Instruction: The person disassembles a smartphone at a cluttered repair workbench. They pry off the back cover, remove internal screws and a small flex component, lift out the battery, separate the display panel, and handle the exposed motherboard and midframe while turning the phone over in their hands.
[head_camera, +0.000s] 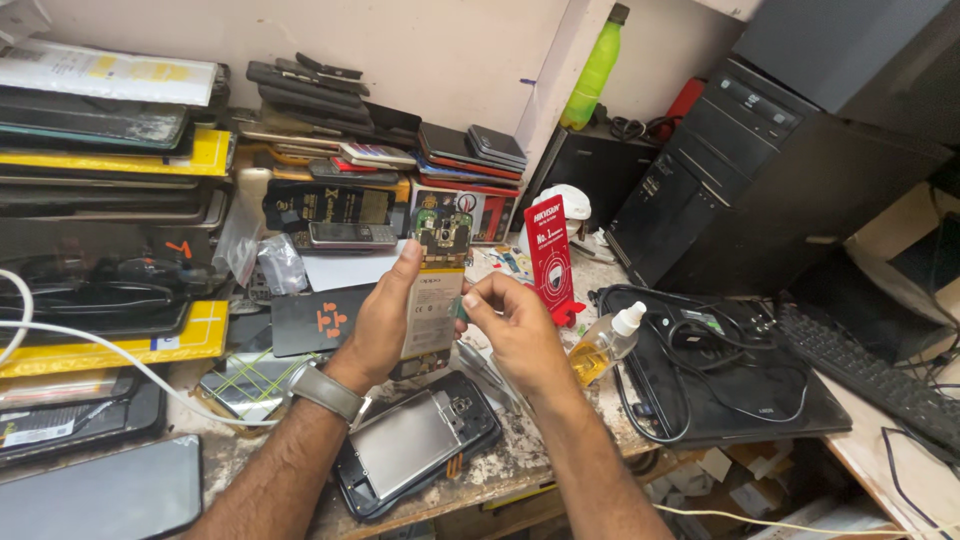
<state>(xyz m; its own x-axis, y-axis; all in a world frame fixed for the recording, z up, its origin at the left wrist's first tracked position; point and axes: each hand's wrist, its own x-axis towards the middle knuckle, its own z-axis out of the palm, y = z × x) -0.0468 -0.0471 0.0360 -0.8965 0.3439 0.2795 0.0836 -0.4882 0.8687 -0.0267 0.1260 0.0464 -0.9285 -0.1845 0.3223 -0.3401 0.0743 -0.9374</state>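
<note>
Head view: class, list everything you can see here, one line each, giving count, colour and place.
Phone innards: one, white battery under green board, held upright between both hands.
Opened phone: one, black shell, silver inside, on bench below hands.
Phone stack: many, mostly dark, back centre.
Red card: one, standing right of hands.
Dropper bottle: one, clear with white tip, beside laptop.
Laptop: one, black, cables on top, right.
Computer tower: one, black, back right.
Keyboard: one, black, far right.
Green bottle: one, back wall.
Left hand: grips innards; grey watch.
Right hand: pinches innards' edge.
</note>
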